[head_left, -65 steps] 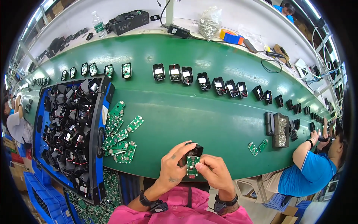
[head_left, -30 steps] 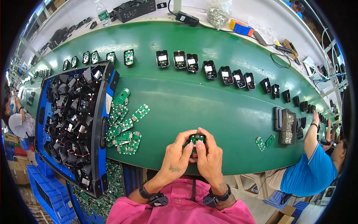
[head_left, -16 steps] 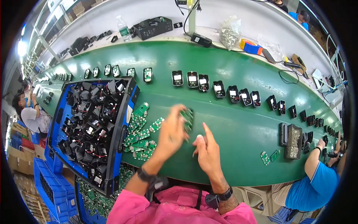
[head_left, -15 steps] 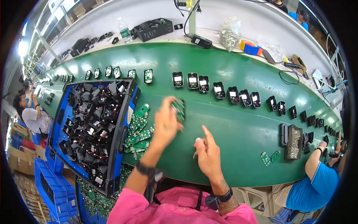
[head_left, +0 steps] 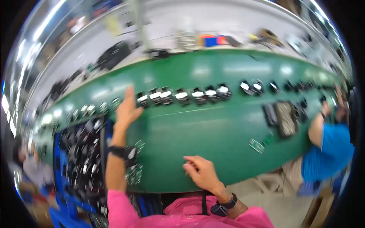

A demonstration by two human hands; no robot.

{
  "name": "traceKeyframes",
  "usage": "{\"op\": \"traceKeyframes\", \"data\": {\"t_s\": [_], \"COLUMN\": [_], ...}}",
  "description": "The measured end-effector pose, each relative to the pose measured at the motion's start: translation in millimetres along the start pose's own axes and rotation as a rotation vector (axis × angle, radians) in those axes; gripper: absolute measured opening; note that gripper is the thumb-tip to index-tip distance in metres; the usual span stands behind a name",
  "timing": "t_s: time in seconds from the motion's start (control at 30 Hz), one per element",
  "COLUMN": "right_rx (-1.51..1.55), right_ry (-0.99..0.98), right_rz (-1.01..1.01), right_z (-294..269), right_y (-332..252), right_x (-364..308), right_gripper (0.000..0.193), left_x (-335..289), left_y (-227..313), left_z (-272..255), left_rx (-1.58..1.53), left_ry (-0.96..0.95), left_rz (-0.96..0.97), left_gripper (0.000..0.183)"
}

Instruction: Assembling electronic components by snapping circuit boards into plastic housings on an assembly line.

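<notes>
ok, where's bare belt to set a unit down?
Free: the green belt between the row of black units and the right hand. Crowded: the blue tray and loose circuit boards below the left hand; stacked parts at right.

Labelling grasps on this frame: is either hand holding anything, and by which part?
Cannot be told for the left hand: stretched to the row of black devices, too blurred. The right hand holds nothing, resting on the green belt.

We see a bright scene, with white glare patches on the green tabletop [head_left: 213,125], perhaps from lamps above. Motion blur smears everything, so small parts are unclear. Straight edges bend strongly near the dark rim.
</notes>
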State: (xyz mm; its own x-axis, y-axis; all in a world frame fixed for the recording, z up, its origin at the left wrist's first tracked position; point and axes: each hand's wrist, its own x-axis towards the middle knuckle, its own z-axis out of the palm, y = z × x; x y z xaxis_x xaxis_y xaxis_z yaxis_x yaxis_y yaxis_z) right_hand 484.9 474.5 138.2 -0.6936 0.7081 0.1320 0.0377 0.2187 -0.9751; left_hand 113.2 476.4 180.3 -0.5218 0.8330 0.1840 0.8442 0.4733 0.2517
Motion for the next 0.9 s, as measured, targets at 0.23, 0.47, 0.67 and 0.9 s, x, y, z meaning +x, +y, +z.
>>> {"op": "traceKeyframes", "data": {"t_s": [0.23,0.47,0.67,0.9], "right_rx": [-0.73,-0.89,-0.804,0.372], "right_ry": [0.546,0.5,0.565,0.474], "right_rz": [-0.132,0.209,0.102,0.204], "right_z": [-100.6,-157.9,-148.0,-111.1], "right_y": [7.9,14.9,8.5,-18.0], "right_x": [-29.1,-38.3,-53.2,-52.5], "right_gripper": [0.025,0.033,0.026,0.009], "left_x": [-4.1,-131.8,-193.1,-208.1], "left_y": [19.8,141.2,182.3,197.9], "left_z": [-5.7,-28.8,-8.1,4.9], "left_rx": [0.088,-0.175,-0.8,-0.927], "left_ry": [0.109,0.037,-0.243,-0.229], "left_rz": [0.0,0.221,0.135,0.019], "left_gripper": [0.07,0.075,0.07,0.07]}}
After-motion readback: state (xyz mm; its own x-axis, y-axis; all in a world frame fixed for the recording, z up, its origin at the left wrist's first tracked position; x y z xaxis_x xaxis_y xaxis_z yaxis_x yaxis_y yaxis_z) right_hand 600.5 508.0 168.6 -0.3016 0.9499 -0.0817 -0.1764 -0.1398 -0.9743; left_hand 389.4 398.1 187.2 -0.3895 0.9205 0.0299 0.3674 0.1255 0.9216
